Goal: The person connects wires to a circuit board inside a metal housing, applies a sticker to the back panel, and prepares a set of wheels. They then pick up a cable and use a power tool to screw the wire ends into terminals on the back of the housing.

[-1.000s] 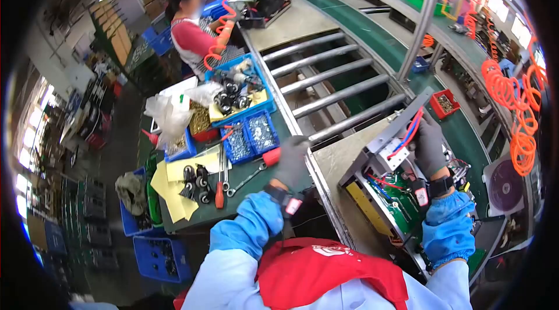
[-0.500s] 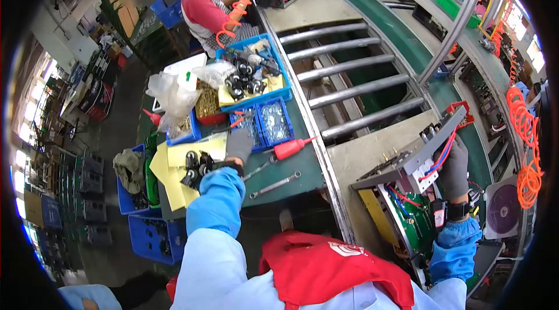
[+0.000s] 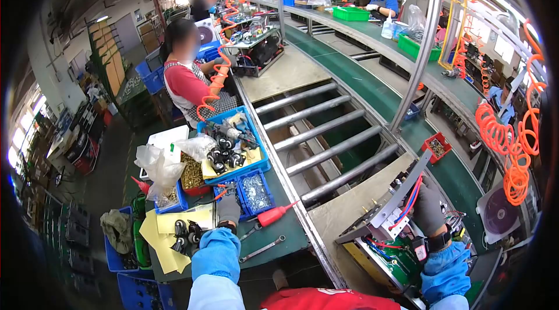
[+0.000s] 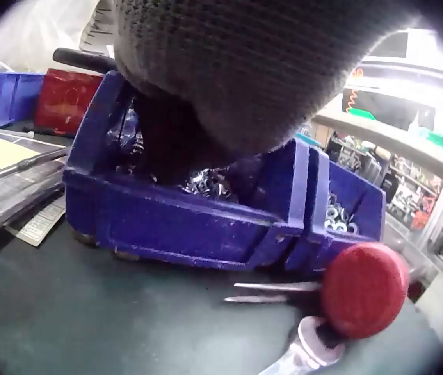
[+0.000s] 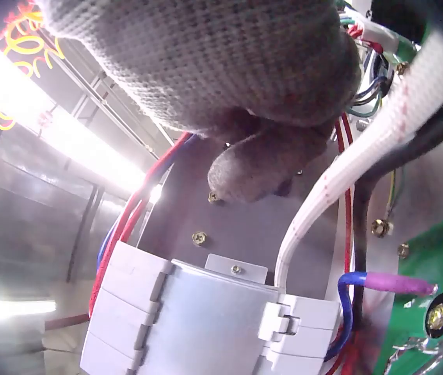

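My gloved left hand (image 3: pixel 229 209) reaches into a small blue bin (image 4: pixel 182 230) of shiny metal hardware. In the left wrist view its fingertips are lost in shadow inside the bin, so I cannot tell whether they pinch a piece. A second blue bin (image 3: pixel 256 192) with washer-like rings adjoins it. My gloved right hand (image 3: pixel 430 208) grips an upright grey metal panel (image 3: pixel 407 185), its thumb (image 5: pixel 249 168) lying across the face. The panel carries a white-ended block (image 5: pixel 213 312) and red and blue wires. Below it sits an open chassis with a green circuit board (image 3: pixel 384 260).
A red squeeze bottle (image 3: pixel 272 215) and a wrench (image 3: pixel 262 249) lie before the bins. Black casters (image 3: pixel 187 235) rest on yellow paper. Metal rollers (image 3: pixel 326 155) run ahead, with a red bin (image 3: pixel 437 147) on the right. Another person (image 3: pixel 189 83) works at the left.
My left hand has moved left from beside the red bottle and down into the blue bin. My right hand stays at the panel. The head view has shifted, now showing more of the far benches.
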`<move>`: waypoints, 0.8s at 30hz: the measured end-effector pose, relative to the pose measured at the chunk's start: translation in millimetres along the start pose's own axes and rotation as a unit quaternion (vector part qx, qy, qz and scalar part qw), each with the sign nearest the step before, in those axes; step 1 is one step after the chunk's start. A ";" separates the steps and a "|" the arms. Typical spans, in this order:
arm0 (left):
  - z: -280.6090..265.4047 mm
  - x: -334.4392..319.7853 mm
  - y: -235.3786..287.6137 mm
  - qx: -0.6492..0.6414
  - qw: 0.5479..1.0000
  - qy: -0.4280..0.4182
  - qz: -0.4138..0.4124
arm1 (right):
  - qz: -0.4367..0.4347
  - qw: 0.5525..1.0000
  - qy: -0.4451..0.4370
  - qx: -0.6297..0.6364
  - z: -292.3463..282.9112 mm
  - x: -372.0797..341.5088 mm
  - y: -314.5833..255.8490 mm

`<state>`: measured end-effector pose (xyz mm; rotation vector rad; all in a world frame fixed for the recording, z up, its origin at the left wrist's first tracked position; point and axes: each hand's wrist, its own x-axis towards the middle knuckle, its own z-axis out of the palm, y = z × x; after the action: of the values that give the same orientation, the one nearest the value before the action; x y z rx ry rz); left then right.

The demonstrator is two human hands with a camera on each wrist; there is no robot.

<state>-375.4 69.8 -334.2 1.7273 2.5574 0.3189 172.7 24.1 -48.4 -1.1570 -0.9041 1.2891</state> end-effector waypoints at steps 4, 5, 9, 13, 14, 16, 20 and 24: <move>-28.5 -25.4 19.4 0.039 0.999 -0.017 0.008 | -0.035 0.999 0.029 -0.017 -12.6 8.7 15.1; -38.6 -27.2 26.8 0.057 0.998 -0.023 0.016 | -0.030 0.999 0.028 -0.013 -15.0 9.8 18.6; 2.7 -13.4 14.3 0.084 0.996 0.000 0.012 | -0.039 0.998 0.040 -0.021 -15.9 12.2 20.7; 19.2 4.2 2.6 0.104 0.994 -0.022 0.030 | -0.037 0.999 0.021 -0.033 -21.1 14.6 22.9; 27.1 7.2 -2.3 0.083 0.996 -0.013 0.029 | -0.046 0.998 0.022 -0.032 -15.5 11.8 20.1; 10.7 2.9 -0.3 0.022 0.999 0.025 0.006 | -0.052 0.998 0.022 -0.035 -12.4 9.1 17.0; -8.7 -0.1 -8.6 -0.276 0.945 0.138 -0.109 | -0.054 0.998 0.029 -0.033 -18.3 12.4 24.1; -33.5 -9.8 -20.2 -0.755 0.636 0.030 -0.155 | -0.049 0.998 0.025 -0.035 -21.1 16.7 24.5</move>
<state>-395.1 48.6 -306.0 0.5227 1.3347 1.7553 189.1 35.9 -78.7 -1.1790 -0.9637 1.1519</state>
